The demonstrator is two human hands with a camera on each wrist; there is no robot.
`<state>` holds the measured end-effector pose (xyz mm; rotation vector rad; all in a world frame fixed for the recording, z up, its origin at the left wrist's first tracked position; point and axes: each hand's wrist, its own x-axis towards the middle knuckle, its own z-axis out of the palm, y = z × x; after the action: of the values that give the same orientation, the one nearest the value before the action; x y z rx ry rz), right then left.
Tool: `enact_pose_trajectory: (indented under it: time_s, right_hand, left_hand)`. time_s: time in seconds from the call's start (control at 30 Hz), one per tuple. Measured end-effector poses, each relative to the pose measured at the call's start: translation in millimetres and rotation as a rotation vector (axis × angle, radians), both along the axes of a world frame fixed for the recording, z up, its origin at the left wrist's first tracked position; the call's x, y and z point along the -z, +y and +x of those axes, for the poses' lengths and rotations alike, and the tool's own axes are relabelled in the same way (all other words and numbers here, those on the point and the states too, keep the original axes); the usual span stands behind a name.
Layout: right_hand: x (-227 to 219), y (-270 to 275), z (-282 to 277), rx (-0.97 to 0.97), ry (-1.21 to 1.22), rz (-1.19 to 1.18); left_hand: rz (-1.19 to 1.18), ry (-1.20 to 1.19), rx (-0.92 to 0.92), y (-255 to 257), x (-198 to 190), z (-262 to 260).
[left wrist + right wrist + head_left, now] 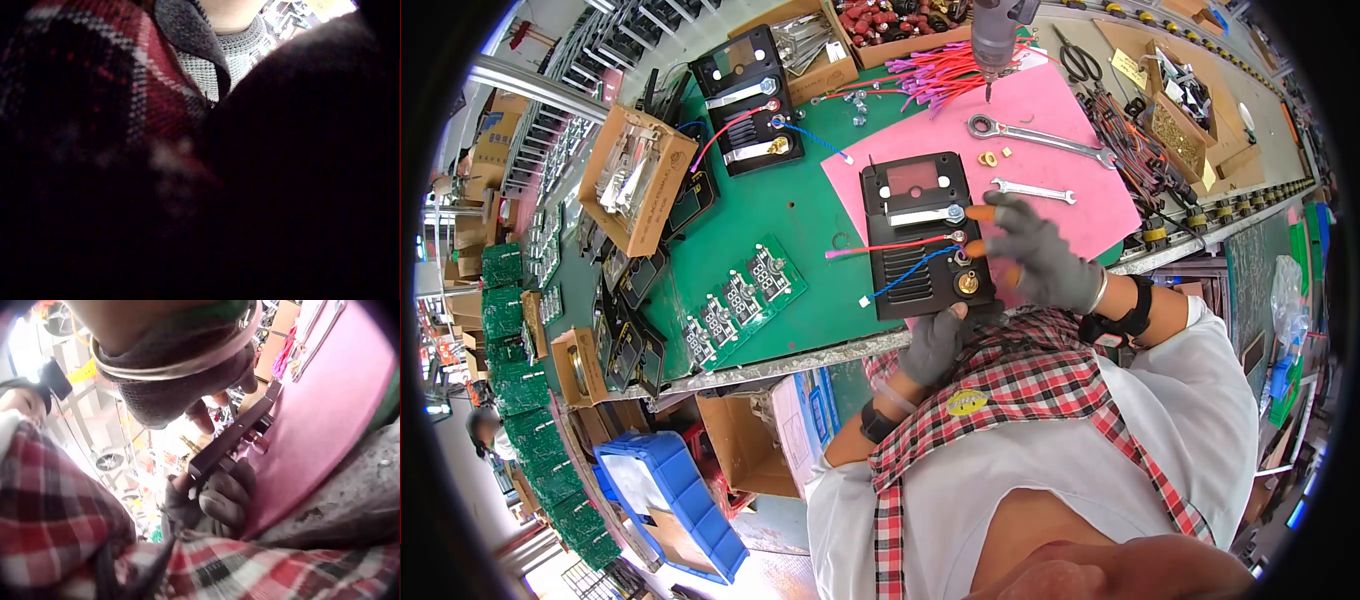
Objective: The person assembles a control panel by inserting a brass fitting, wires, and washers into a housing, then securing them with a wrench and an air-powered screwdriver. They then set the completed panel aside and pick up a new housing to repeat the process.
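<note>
A black panel point(915, 240) with brass terminals, a metal strip, a red wire point(890, 246) and a blue wire point(912, 275) is near the table's front edge. My gloved left hand point(935, 345) grips its near edge; the right wrist view shows curled fingers point(225, 500) under the panel point(231, 440). My gloved right hand point(1045, 255) is over the panel's right side, fingers loosely bent, bare fingertips point(980, 213) beside the bolts. In the right wrist view this hand point(181, 387) is above the panel with nothing between its fingers. Dark cloth and plaid fill the left wrist view.
A ratchet wrench point(1040, 140) and a smaller wrench point(1035, 190) lie on the pink sheet point(1090, 215) with brass nuts point(988, 158). A power screwdriver point(992, 45) hangs above. Another wired panel point(750, 100), circuit boards point(745, 300) and a parts box point(640, 180) are leftward.
</note>
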<state>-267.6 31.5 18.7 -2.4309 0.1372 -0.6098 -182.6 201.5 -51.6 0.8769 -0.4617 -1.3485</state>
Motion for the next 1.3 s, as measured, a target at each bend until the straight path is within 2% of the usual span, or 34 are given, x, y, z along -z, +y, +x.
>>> enact_pose_trajectory:
  time_s: [0.1,0.23,0.27,0.37,0.4,0.5,0.63,0.67,0.77,0.8,0.9,0.93,0.97,1.03,1.07,1.1,1.13,1.17,1.23,1.3]
  right_hand:
    - [5.3,-6.8,-9.9,-0.209,-0.041,0.216]
    - [0.5,3.5,-3.4,-0.03,0.065,-0.157]
    - [2.1,3.4,-7.5,-0.134,0.075,-0.092]
    - [9.0,-16.1,-11.4,-0.154,-0.052,0.163]
    - [8.8,-16.7,-10.7,-0.102,-0.021,0.021]
    - [6.5,4.5,-0.2,-0.079,0.136,-0.024]
    - [18.4,7.0,4.0,-0.08,0.171,-0.031]
    - [19.5,8.9,4.8,-0.069,0.159,-0.064]
    - [23.2,13.9,3.0,-0.02,0.138,-0.099]
    - [16.4,8.8,3.4,-0.05,0.108,-0.114]
    - [-5.0,-30.0,-3.9,-0.019,0.265,0.49]
    - [2.3,-54.6,-6.5,0.13,0.274,0.378]
    - [10.4,-80.6,-7.7,0.28,0.283,0.267]
    - [11.3,-116.9,-4.4,0.391,0.297,-0.183]
    - [20.4,-131.6,-6.0,0.386,0.328,-0.274]
    - [36.1,-144.5,-7.0,0.376,0.358,-0.364]
    - [41.4,-148.4,-4.2,0.362,0.387,-0.453]
    - [44.6,-151.6,-2.4,0.369,0.445,-0.421]
    - [37.9,-154.2,4.9,0.381,0.558,-0.369]
    - [41.7,-156.2,3.7,0.386,0.466,-0.334]
  left_hand:
    - [0.017,0.017,-0.012,-1.4,-2.8,-0.4]
    - [0.038,-0.061,-0.044,-2.1,-4.5,-2.2]
    - [0.04,-0.079,-0.013,-1.6,-2.3,-0.5]
    - [0.046,-0.087,0.024,2.4,1.4,1.7]
    - [0.045,-0.064,0.013,1.4,-5.4,0.8]
    - [0.043,0.021,0.018,-0.3,-3.0,0.3]
    - [0.037,0.059,0.023,-0.1,2.3,0.6]
    - [0.043,-0.012,0.037,2.7,20.4,2.7]
    - [0.035,-0.005,0.008,0.8,10.7,1.7]
    - [0.068,0.007,0.076,1.8,-3.7,3.3]
    - [0.176,-0.106,0.134,6.9,-36.5,10.7]
    - [0.158,-0.205,0.057,12.1,-36.4,9.4]
    - [0.13,-0.208,-0.04,17.2,-36.3,9.0]
    - [0.07,-0.216,-0.232,26.2,-36.1,14.1]
    - [0.079,-0.23,-0.321,32.0,-34.7,24.7]
    - [0.07,-0.149,-0.537,34.8,-31.2,28.8]
    - [0.063,-0.073,-0.474,38.6,-26.0,43.9]
    - [0.057,0.003,-0.413,41.6,-18.8,61.3]
    - [0.138,-0.307,-0.263,39.4,1.3,81.3]
    - [0.255,-0.365,-0.136,30.3,-0.3,90.7]
